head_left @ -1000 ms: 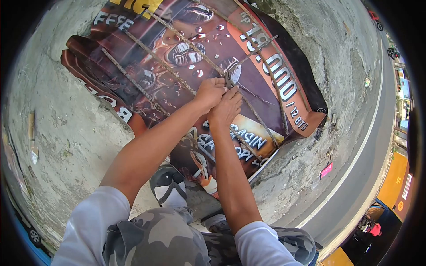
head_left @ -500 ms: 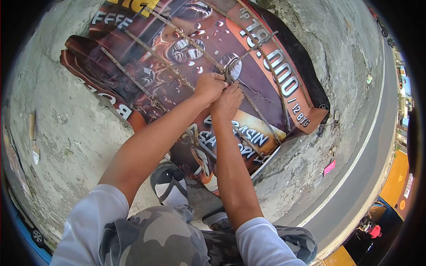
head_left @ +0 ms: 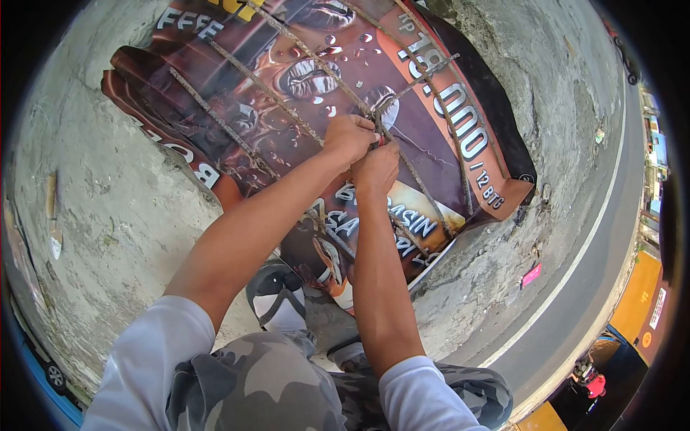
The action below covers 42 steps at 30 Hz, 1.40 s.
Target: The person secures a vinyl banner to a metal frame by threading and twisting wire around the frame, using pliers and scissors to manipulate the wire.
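Observation:
My left hand (head_left: 350, 138) and my right hand (head_left: 376, 168) are close together over a printed banner (head_left: 424, 154) spread on the ground. Both have curled fingers, closed just below a spot where thin rusty rods (head_left: 316, 61) cross. A small reddish bit shows between the fingertips, too small to name. What each hand grips is mostly hidden by the fingers. The rods form a loose grid on top of the banner, and a short crosspiece (head_left: 420, 77) slants up to the right from the crossing.
A trowel-like tool with a wooden handle (head_left: 51, 194) lies on the rough concrete (head_left: 129, 258) at left. Right of the banner is a pink packet (head_left: 531, 275). A road (head_left: 568, 294) with a white line runs along the right. My shoe (head_left: 277, 294) is near the banner's lower edge.
My right hand has drawn slightly down, away from the rod crossing, and the reddish bit shows more. My left hand stays beside it. The whole view has shifted slightly.

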Tool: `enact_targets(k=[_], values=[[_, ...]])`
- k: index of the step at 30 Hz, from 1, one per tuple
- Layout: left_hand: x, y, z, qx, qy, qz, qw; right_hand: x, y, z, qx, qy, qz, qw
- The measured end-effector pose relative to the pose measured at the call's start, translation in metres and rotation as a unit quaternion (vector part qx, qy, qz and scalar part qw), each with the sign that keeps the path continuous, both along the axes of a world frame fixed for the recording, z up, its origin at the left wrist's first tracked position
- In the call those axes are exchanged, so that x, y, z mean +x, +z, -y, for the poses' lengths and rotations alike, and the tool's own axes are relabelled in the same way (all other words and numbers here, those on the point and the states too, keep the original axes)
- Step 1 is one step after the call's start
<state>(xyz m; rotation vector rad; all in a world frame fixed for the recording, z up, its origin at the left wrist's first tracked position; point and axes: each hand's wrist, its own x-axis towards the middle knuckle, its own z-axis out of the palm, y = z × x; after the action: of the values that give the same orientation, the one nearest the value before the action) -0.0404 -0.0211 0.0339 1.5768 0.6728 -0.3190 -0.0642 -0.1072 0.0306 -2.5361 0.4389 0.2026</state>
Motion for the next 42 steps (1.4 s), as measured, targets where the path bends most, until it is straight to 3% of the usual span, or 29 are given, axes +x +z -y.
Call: enact_targets(k=[9,15,16,18,19,21,24,27,29,31,34,37,40,42], values=[[-0.001,-0.011,0.001,0.014,0.014,0.032,0.999,0.008,0.005,0.005,-0.029,0.059,-0.025,0.998],[-0.011,0.01,0.002,0.094,-0.009,0.021,0.995,0.01,0.001,0.009,0.031,0.041,-0.031,0.998],[-0.011,0.011,0.0,0.154,-0.029,0.08,0.984,0.011,0.001,0.009,0.035,0.034,-0.033,0.998],[-0.007,0.01,-0.005,0.268,-0.068,0.198,0.94,0.011,0.004,0.009,0.04,0.021,-0.038,0.998],[0.0,0.013,-0.008,0.319,-0.116,0.314,0.886,0.009,0.004,0.01,0.036,0.04,-0.038,0.998],[0.025,0.022,-0.007,0.399,-0.197,0.529,0.723,0.011,0.009,0.017,0.021,0.08,-0.033,0.996],[0.055,0.014,0.019,0.357,-0.459,0.442,0.683,0.016,0.011,0.029,0.031,0.104,-0.051,0.993],[0.091,0.043,0.019,0.369,-0.484,0.304,0.733,0.026,0.001,0.037,-0.107,0.157,-0.032,0.981],[0.112,0.033,-0.005,0.374,-0.345,0.246,0.825,0.034,0.014,0.048,-0.161,0.227,-0.018,0.96],[0.127,0.037,-0.039,0.455,-0.173,0.256,0.835,0.042,0.016,0.059,-0.23,0.301,0.041,0.925],[0.149,0.066,-0.068,0.258,-0.219,0.186,0.922,0.051,0.018,0.061,-0.241,0.328,0.027,0.913],[0.124,0.063,-0.066,0.002,-0.062,0.265,0.962,0.044,0.013,0.058,-0.207,0.351,0.126,0.904],[0.073,0.043,-0.076,0.086,0.018,0.231,0.969,0.04,0.019,0.071,-0.053,0.307,0.068,0.948],[0.035,0.05,-0.08,0.072,0.016,0.125,0.989,0.041,0.045,0.084,0.154,0.19,-0.071,0.967]])
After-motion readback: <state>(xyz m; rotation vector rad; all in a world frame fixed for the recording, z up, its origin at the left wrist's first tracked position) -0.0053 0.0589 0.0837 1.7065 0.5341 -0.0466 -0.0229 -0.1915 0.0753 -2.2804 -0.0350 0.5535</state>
